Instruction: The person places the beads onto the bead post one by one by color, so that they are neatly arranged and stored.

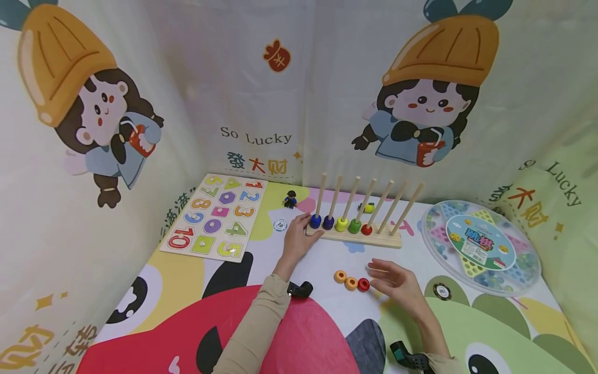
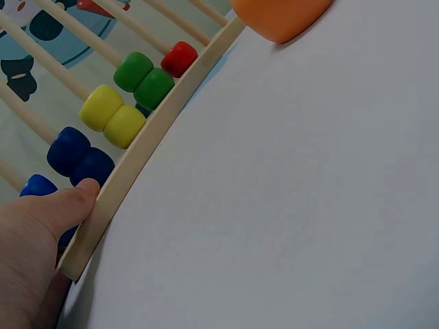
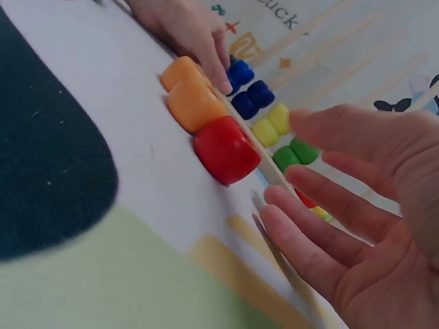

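Note:
A wooden peg rack (image 1: 374,239) stands on the table with several upright pegs. Stacked on its pegs from the left are blue, dark blue, yellow (image 2: 125,126) and green beads (image 2: 153,88), then a single red bead (image 2: 180,59); the two rightmost pegs are bare. My left hand (image 1: 298,240) grips the rack's left end, thumb at the front by the blue beads. In front of the rack lie two orange beads (image 1: 345,279) and a loose red bead (image 3: 227,150) in a row. Just right of that red bead my right hand (image 1: 397,283) hovers, fingers spread and holding nothing.
A number puzzle board (image 1: 215,218) lies at the left, a round board-game box (image 1: 481,248) at the right. Behind the rack are a small toy figure (image 1: 290,199) and a yellow-green toy (image 1: 369,208). Poker chips (image 1: 280,225) lie on the printed tablecloth.

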The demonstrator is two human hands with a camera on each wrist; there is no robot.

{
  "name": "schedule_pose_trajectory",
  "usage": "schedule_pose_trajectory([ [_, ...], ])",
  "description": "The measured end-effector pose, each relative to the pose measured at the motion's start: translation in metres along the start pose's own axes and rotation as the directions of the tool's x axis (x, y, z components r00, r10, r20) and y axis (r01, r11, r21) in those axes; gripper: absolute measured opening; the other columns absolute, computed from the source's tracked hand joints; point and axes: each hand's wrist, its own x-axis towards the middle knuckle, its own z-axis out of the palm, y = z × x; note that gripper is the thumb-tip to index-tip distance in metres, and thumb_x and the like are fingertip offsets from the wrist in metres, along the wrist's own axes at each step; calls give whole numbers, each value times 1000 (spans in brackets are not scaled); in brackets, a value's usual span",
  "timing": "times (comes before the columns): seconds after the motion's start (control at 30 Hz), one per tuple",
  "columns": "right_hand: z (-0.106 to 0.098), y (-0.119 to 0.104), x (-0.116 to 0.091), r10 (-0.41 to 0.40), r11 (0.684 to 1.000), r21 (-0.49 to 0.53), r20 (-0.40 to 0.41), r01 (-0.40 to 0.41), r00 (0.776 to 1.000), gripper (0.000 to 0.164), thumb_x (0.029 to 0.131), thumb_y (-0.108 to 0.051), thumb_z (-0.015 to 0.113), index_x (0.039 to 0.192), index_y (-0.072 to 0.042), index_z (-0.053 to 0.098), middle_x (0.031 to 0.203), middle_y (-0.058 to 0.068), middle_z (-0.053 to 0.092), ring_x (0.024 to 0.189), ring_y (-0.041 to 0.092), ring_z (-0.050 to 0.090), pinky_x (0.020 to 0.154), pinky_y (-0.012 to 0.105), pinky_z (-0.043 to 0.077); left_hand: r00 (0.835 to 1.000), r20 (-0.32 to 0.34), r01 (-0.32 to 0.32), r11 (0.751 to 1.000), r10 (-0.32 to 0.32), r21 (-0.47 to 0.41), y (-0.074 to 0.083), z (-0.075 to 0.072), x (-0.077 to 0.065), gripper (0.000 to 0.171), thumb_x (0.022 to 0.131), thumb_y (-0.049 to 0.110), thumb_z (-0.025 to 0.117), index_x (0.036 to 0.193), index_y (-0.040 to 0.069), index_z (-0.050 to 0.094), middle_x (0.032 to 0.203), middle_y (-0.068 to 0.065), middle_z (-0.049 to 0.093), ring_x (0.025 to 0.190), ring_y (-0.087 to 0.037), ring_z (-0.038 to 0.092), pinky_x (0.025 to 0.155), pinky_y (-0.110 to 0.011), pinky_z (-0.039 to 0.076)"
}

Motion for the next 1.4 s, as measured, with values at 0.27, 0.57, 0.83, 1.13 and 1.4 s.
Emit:
schedule_pose_trajectory([
  [0.27, 7, -2, 2, -47, 995, -85, 117, 57, 992, 54, 80, 11, 74, 130, 13, 55, 115, 29, 66, 100, 17, 68, 79, 26, 57, 1000, -1, 0, 1000, 0, 1, -2, 1, -1, 61, 85, 29, 79, 132, -4, 59, 135, -18, 57, 121, -33, 55, 97, -41, 50],
  [0.57, 11, -2, 2, -47, 994, -98, 78, 54, 996, 48, 79, 8, 76, 124, 12, 59, 110, 27, 68, 90, 19, 71, 73, 26, 58, 1000, -4, -12, 1000, 12, -2, -2, 1, -1, 60, 85, 29, 79, 132, -4, 59, 134, -18, 57, 120, -32, 56, 96, -42, 51],
  [0.83, 6, -6, 9, -22, 996, -87, -90, 14, 996, 42, 81, 2, 77, 121, 7, 64, 110, 25, 69, 92, 13, 71, 77, 22, 57, 1000, -2, 2, 1000, -2, -12, -2, 1, -1, 60, 85, 29, 78, 132, -3, 59, 135, -17, 57, 121, -33, 55, 96, -42, 51],
  [1.13, -2, -28, 28, -85, 992, -120, -303, 51, 949, 36, 82, 2, 77, 117, 5, 67, 109, 23, 70, 89, 6, 69, 74, 19, 56, 1000, -4, -15, 1000, 15, 0, 0, 0, 1, 60, 85, 28, 79, 132, -4, 59, 135, -18, 57, 121, -33, 55, 97, -42, 50],
  [1.4, -8, -75, 50, -137, 980, -187, -380, 69, 915, 31, 85, 6, 72, 115, 11, 66, 111, 30, 66, 88, 1, 66, 75, 13, 53, 1000, -4, -6, 1000, 6, -5, -1, 0, -1, 60, 84, 28, 79, 132, -4, 59, 135, -18, 57, 121, -33, 56, 96, -41, 51],
])
